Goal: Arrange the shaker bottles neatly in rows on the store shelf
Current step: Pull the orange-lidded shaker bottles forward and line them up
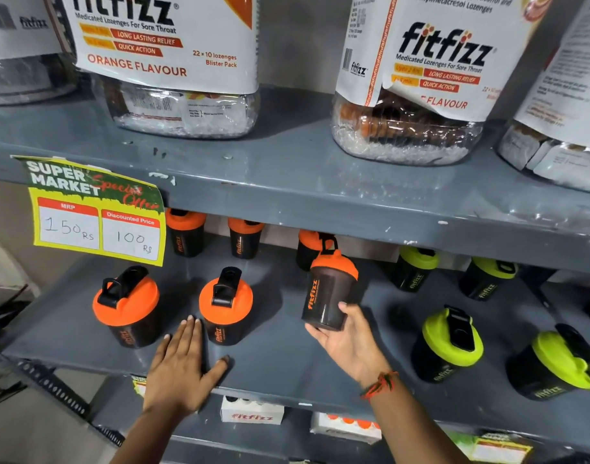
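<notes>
Orange-lidded shaker (327,289) is gripped by the right hand (347,343) above the shelf (280,370); left hand (183,366) lies flat, fingers spread, beside another shaker (225,306).

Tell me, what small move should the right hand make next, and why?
Probably set the held orange-lidded bottle down in the front-row gap right of the two orange bottles. The right hand holds it tilted above the shelf; that spot looks free.
</notes>
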Tool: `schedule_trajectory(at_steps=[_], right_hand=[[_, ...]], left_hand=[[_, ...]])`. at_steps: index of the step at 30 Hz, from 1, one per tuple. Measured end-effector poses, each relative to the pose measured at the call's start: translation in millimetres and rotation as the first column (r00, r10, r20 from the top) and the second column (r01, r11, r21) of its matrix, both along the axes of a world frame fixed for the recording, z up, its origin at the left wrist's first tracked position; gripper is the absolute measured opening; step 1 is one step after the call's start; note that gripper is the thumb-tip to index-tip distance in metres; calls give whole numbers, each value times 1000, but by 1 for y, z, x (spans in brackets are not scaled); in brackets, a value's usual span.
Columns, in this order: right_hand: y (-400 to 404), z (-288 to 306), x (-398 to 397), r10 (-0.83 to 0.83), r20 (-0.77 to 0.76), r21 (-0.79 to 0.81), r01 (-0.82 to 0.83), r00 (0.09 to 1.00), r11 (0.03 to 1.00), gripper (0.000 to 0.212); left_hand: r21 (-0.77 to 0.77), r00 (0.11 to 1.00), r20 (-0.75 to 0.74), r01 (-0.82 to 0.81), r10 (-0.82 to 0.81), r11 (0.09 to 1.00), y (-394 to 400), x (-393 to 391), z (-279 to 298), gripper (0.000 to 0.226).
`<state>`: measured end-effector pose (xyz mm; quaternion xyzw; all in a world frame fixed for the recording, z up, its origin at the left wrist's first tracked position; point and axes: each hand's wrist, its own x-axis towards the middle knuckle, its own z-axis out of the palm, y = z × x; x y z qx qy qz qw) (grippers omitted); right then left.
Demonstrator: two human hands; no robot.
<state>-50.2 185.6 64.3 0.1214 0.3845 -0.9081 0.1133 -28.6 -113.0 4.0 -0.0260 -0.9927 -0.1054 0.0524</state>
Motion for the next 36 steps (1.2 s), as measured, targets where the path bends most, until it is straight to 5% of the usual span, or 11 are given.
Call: schedule_trajectory(at_steps=[10, 14, 28, 32, 36], right_hand=[[-7, 21, 51, 234, -156, -326, -274, 960, 905, 92], [-6, 22, 58, 271, -165, -367, -315, 948, 875, 83], [1, 22, 40, 172, -66, 42, -169, 983, 985, 88], [2, 21, 28, 222, -118, 363, -166, 968, 917, 66], [5, 10, 17, 279, -102, 566, -175, 955, 805, 66]], left_hand=[[10, 1000, 15, 6, -6, 1000, -2, -2, -2, 103], [12, 1000, 27, 14, -14, 1000, -3, -3, -2, 104], [5, 999, 43, 9, -10, 1000, -1, -2, 0, 103], [7, 999, 47, 6, -7, 1000, -2, -2, 3, 104], [4, 999, 51, 9, -9, 1000, 0, -1, 3, 104]])
